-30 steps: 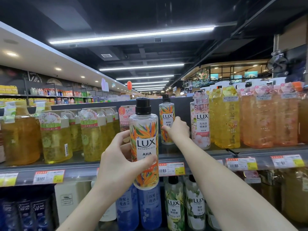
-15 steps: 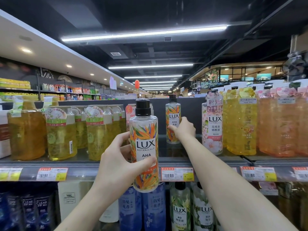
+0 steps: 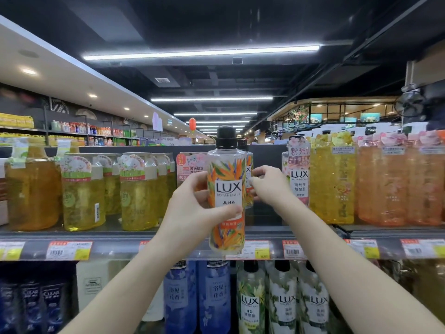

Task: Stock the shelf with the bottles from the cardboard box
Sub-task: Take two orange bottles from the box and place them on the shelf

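Bottles of Lux shower gel are what the head view centres on. One orange-flowered Lux bottle (image 3: 226, 189) with a black cap stands upright at the middle of the frame, held in front of the shelf (image 3: 149, 247) by the left hand (image 3: 192, 213). That hand's grip is wrapped round the bottle's lower half, thumb pressed across the white label and fingers behind, so the base hangs level with the shelf's front rail and covers part of the price tags (image 3: 68, 249).

Just behind it, a second flowered bottle (image 3: 249, 174) stands on the shelf, mostly hidden; only its right edge and part of its cap show. The right hand (image 3: 269, 186) reaches in from the lower right of the frame, its fingers curled at that rear bottle's side. Whether this grip is pinching the bottle or only touching it I cannot tell.

On the same shelf, left of centre, stand yellow refill bottles (image 3: 137, 189). Right of centre stands a pink-flowered Lux bottle (image 3: 298, 169), then yellow and orange bottles (image 3: 380, 184) toward the right edge. Between the yellow refills and the pink-flowered bottle lies the bare stretch of shelf where the rear flowered bottle stands.

Below the rail, at the bottom of the frame, blue bottles (image 3: 179, 297) and green-leaved Lux bottles (image 3: 250, 302) fill the lower shelf.
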A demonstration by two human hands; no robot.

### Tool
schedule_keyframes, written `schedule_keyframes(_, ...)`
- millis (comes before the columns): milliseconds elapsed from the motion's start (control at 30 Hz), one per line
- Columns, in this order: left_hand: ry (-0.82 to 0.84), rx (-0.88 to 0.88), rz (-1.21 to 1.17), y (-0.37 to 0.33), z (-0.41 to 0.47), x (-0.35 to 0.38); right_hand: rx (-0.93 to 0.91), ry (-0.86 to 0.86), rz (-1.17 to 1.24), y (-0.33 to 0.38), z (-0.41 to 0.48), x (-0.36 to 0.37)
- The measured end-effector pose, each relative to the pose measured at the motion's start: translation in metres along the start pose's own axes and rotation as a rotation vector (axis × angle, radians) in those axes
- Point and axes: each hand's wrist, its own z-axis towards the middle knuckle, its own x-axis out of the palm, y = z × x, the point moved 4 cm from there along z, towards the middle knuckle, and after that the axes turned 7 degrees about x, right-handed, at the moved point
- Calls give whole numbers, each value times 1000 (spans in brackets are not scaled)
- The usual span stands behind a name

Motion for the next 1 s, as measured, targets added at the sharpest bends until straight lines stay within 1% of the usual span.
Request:
schedule_keyframes(67, -5, 9, -12, 0, 10, 9, 30, 123, 182, 2, -19, -14)
schedule_keyframes(100, -2, 9, -20, 1, 16, 14, 30, 169, 228, 4, -28, -22)
schedule_keyframes(200, 23, 5, -54, 7, 29, 32, 7, 264, 314, 7, -50, -43)
schedule_keyframes(267, 38, 17, -55, 12, 36, 44, 0, 364, 362, 6, -61, -47)
schedule_keyframes(367, 29, 21, -79, 18, 44, 59, -35, 449, 359, 0, -68, -46)
schedule_keyframes(433, 32, 8, -89, 22, 52, 66, -39, 431, 388, -5, -65, -46)
schedule_keyframes(567, 49, -10, -73, 32, 64, 76, 16, 395, 447, -14, -51, -39)
schedule_keyframes(633, 24, -43, -85, 41, 67, 78, 31, 387, 448, -17, -45, -32)
schedule_keyframes(767, -67, -101, -136, 56, 68, 79, 45, 309, 457, -18, -35, -22)
schedule_keyframes(900, -69, -74, -64, 59, 65, 83, 104, 298, 508, -26, -25, -14)
schedule_keyframes(1000, -42, -101, -13, 64, 70, 80, 93, 279, 485, -29, -18, -11)
